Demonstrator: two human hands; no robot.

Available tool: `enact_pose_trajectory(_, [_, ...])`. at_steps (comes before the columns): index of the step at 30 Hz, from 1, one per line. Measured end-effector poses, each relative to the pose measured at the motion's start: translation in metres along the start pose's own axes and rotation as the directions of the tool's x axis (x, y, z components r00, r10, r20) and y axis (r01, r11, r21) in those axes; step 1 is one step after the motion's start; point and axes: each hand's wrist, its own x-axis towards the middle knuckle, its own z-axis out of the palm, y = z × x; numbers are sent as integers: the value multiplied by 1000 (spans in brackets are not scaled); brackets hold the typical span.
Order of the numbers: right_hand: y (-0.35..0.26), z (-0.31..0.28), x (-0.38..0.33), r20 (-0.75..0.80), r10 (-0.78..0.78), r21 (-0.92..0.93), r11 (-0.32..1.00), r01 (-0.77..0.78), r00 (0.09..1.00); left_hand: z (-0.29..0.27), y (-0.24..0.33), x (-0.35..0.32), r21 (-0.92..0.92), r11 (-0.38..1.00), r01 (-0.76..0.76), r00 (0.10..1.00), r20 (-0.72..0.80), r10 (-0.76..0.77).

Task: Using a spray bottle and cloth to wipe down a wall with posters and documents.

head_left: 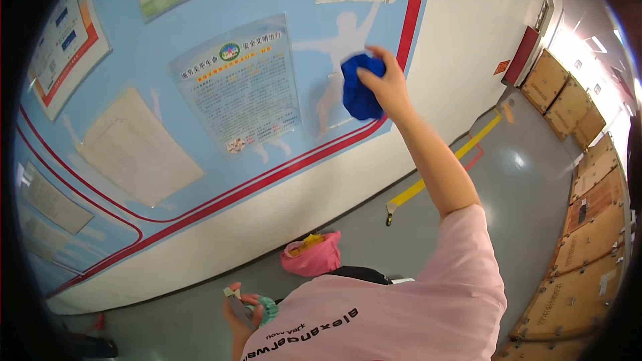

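My right hand (385, 83) is raised at the end of an outstretched arm, its fingers closed on a bunched blue cloth (360, 97). The cloth overlaps the white figure near the lower right corner of a blue wall board (314, 27); whether it presses on the surface I cannot tell. Low down beside my body, my left hand (243, 314) is closed around a flat grey tool (238, 307) with a pale end. A ribbed pale green item (268, 309) shows at the fingers of that hand, partly hidden.
Papers and a sleeved poster (237, 87) hang on the board. A pink bag (312, 255) with something yellow inside stands on the floor by the wall. Yellow floor tape (441, 164) runs along the wall. Several wooden crates (580, 251) line the right side.
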Motion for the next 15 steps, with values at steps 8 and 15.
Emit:
enact_pose_trajectory(8, [-141, 32, 129, -312, -823, -275, 556, 784, 474, 14, 16, -9, 35, 997, 71, 993, -97, -68])
enact_pose_trajectory(15, [-89, 130, 161, -429, -732, -444, 681, 582, 529, 30, 11, 1, 5, 994, 111, 954, -280, -105])
